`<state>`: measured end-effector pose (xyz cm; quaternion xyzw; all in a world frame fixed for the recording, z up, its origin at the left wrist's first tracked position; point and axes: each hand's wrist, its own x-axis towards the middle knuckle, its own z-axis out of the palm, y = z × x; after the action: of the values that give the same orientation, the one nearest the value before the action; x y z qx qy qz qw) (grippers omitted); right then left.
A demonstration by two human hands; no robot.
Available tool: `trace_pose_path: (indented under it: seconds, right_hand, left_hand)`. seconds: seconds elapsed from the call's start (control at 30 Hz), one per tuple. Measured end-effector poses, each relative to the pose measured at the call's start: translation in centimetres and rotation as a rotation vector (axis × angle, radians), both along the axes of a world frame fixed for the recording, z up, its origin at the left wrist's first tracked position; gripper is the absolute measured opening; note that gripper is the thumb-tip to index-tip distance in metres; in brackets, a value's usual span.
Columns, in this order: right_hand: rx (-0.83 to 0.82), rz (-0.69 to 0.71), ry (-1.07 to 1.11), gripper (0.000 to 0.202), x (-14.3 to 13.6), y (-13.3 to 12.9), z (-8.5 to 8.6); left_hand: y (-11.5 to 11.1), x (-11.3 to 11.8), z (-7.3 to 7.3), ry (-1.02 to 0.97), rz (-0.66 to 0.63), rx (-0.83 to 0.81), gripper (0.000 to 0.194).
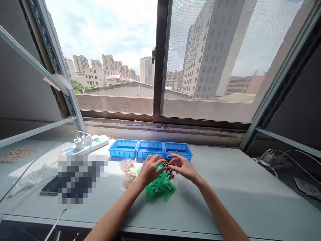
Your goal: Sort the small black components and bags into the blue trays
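Observation:
Both my hands are over a green plastic bag [160, 188] on the table. My left hand [151, 169] has its thumb and fingers drawn together above the bag; whatever it pinches is too small to make out. Close on its right, my right hand [184, 167] is also closed in a pinch, its hold just as unclear. Between and below the fingertips lies a heap of small dark and silvery parts [170, 174], partly hidden by the hands. Left of my left hand lies a clear bag of pale pieces [128, 174].
Three blue bins stand in a row behind the hands: a left bin [123, 155], a middle bin [146, 155] and a right bin [186, 156] with a few dark parts in it. A white power strip [99, 144], cables and a phone [50, 187] lie left.

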<state>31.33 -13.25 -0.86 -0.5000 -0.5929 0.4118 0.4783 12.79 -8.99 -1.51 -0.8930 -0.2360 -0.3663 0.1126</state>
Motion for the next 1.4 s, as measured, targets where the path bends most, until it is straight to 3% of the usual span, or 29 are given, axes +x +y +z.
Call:
trace_pose_path:
  seconds: [0.63, 0.9, 1.17, 1.4]
  right_hand:
    - [-0.103, -0.035, 0.214, 0.053, -1.0, 0.1, -0.3]
    - [-0.143, 0.058, 0.202, 0.052, -0.9, -0.3, -0.5]
    - [-0.125, -0.061, 0.213, 0.049, -1.0, -0.2, -0.6]
    - [-0.080, -0.316, 0.356, 0.060, 0.3, 0.7, -1.0]
  left_hand:
    - [0.0, 0.1, -0.1, -0.064, -0.005, 0.007, 0.021]
    - [-0.4, 0.4, -0.1, -0.011, -0.020, -0.054, 0.023]
    - [0.0, 0.3, -0.6, 0.032, 0.033, -0.119, 0.018]
    - [0.3, 0.1, -0.8, 0.048, 0.046, -0.152, 0.011]
